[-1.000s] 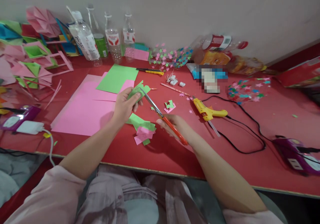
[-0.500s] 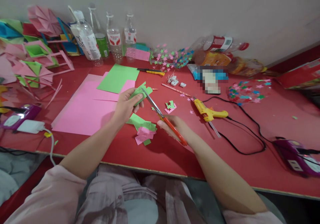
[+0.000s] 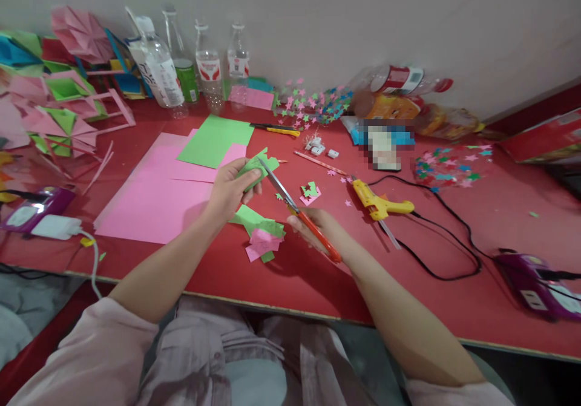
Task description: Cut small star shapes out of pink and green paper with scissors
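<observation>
Left hand [image 3: 229, 188]: fingers clenched on a green paper piece [image 3: 252, 165], thumb on top, other fingertips curled beneath.
Right hand [image 3: 330, 225]: fingers wrapped on the scissors [image 3: 302, 214], around the orange-red handles.
Green paper piece: in the left fingers, notched along the edge away from them; raised above the table [image 3: 218, 285].
Scissors: slanting from the right fingers toward the left ones, tips over the green paper piece. Whether the blades stand parted cannot be told.
Scraps: a green scrap [image 3: 250, 219] and a pink scrap [image 3: 263, 242] overlap on the table, between the two hands and nearer the body than the left fingers.
Cut offcut: a jagged green offcut [image 3: 311, 189] on a small pink paper [image 3: 308, 200], just beyond the right fingers.
Sheets: large pink sheet [image 3: 149, 203] to the left of the left fingers; green sheet [image 3: 213, 143] beyond them, lying partly over pink paper.
Glue gun: yellow glue gun [image 3: 376, 205] lies to the right of the right fingers and farther from the body, its black cord [image 3: 447, 224] looping away to the right.
Cutter: yellow-handled cutter [image 3: 284, 131] lies flat, beyond the left fingers and slightly right.
Bottles: an upright clear bottle [image 3: 209, 70] stands well beyond the left fingers, near the wall [image 3: 318, 25].
</observation>
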`<act>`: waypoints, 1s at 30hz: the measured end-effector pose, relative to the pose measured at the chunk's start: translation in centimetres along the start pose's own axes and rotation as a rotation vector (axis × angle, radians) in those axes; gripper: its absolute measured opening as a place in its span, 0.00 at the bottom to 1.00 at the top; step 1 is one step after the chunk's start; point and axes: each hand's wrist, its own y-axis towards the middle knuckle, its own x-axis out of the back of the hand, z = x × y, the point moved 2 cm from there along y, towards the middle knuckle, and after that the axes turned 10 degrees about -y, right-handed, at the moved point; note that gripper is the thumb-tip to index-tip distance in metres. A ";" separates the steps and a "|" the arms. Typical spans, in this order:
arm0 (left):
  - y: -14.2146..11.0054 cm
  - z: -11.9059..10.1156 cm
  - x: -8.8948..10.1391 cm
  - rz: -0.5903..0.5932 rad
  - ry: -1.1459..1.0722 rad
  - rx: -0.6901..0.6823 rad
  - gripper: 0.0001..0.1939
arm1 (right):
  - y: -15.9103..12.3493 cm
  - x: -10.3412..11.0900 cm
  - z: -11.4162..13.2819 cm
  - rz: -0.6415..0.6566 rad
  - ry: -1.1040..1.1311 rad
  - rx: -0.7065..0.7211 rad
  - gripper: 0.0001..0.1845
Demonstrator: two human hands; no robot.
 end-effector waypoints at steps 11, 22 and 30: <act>0.1 0.2 -0.1 0.003 -0.031 -0.004 0.07 | 0.4 -0.1 -0.4 -0.006 -0.002 -0.015 0.29; 0.1 0.3 0.0 0.010 -0.025 -0.011 0.07 | 0.7 -0.1 -0.8 0.000 -0.001 -0.031 0.29; 0.5 -0.7 0.3 0.030 0.163 -0.214 0.10 | 0.7 0.3 -0.7 0.016 0.004 -0.033 0.31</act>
